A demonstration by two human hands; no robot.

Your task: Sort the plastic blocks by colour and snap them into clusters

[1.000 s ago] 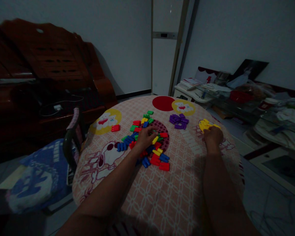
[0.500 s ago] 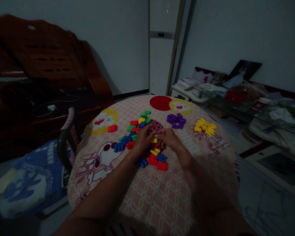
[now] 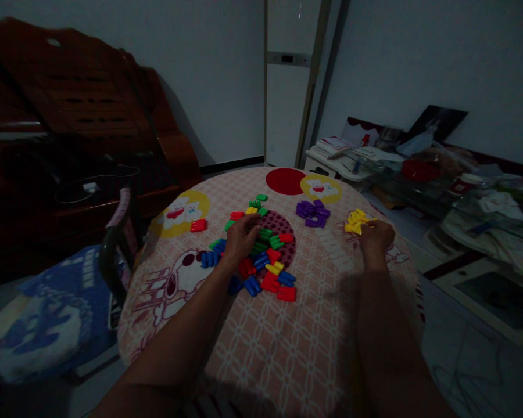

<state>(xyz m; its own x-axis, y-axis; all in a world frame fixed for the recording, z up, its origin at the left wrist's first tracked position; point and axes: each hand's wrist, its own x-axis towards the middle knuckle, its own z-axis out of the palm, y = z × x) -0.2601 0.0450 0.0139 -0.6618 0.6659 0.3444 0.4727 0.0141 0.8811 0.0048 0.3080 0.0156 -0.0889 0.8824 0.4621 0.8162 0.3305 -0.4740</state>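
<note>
My left hand (image 3: 243,239) hovers low over a mixed pile of small plastic building blocks, its fingers loosely stretched and apart, nothing visible in them. Around it lie green blocks (image 3: 265,234), red blocks (image 3: 270,283) and blue blocks (image 3: 252,285), with a few yellow ones among them. Off to the right, my right hand (image 3: 378,237) is at the edge of a heap of yellow blocks (image 3: 355,220). Its fingers are pinched together on a yellow building block, partly hidden by the hand.
A heap of purple blocks (image 3: 312,213) sits between the hands, farther back. One red block (image 3: 198,225) lies apart at left. The round table (image 3: 287,348) has a patterned cloth. A chair (image 3: 117,244) stands left, a cluttered glass-topped cabinet (image 3: 418,186) right.
My right hand has moved from the mixed pile rightward to the yellow heap. My left hand has shifted slightly left and its fingers have loosened, uncovering green and red blocks.
</note>
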